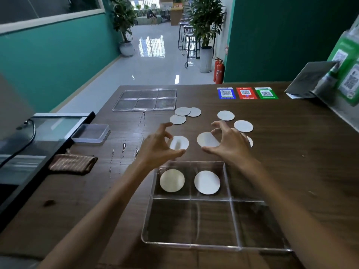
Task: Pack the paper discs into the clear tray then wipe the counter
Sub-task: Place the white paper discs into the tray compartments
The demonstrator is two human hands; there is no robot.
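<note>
A clear divided tray (211,247) sits near me on the wooden counter (291,152). Two white paper discs lie in its far compartments, one at left (172,180) and one at middle (207,182). Several more discs lie loose beyond it, including a cluster (184,114) and two at right (225,115) (243,126). My left hand (157,144) hovers with fingers spread over a loose disc (179,142). My right hand (227,140) curls, fingers apart, over another disc (206,139). Neither hand visibly grips a disc.
The tray's clear lid (145,100) lies at the far side. A small clear box (91,133) and a folded brown cloth (72,164) sit at left. Water droplets (124,147) streak the counter. QR stickers (245,93) and a stand (314,78) are at far right.
</note>
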